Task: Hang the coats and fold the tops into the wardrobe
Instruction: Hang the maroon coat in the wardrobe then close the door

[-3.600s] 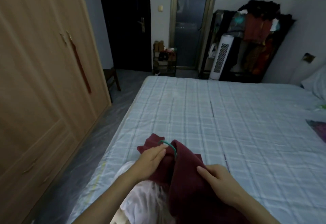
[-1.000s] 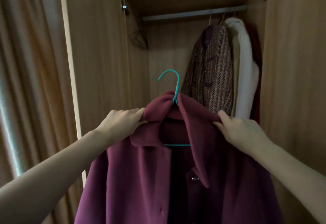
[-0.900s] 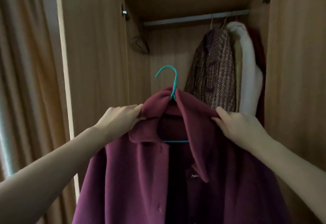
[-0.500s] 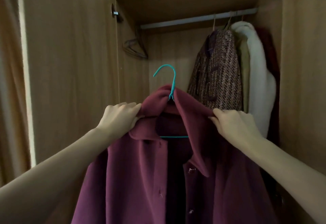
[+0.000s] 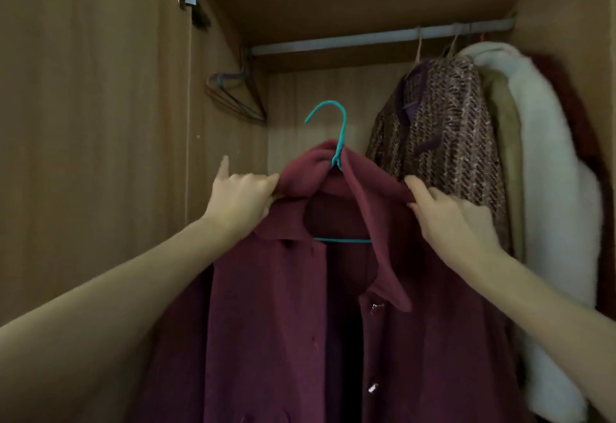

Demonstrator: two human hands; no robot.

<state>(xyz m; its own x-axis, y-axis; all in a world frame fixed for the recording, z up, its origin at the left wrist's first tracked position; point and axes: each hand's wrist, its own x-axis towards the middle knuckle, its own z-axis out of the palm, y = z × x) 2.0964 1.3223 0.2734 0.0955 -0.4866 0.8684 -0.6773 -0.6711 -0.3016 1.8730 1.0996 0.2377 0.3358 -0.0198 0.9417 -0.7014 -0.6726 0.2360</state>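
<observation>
A maroon coat [image 5: 283, 316] hangs on a teal hanger [image 5: 338, 142], held up in front of the open wardrobe. My left hand [image 5: 238, 204] grips the coat's left shoulder by the collar, its little finger sticking up. My right hand [image 5: 450, 222] pinches the right shoulder. The hanger's hook points left and sits well below the metal rail [image 5: 366, 40], not touching it.
On the rail's right side hang a brown tweed coat [image 5: 443, 132], a beige garment and a white fluffy coat [image 5: 550, 172]. Several bare hangers [image 5: 233, 99] hang at the rail's left end. The open wardrobe door [image 5: 90, 122] stands at my left.
I have moved closer into the wardrobe with the coat held by both shoulders. The coat sits a little higher and my left little finger has lifted.
</observation>
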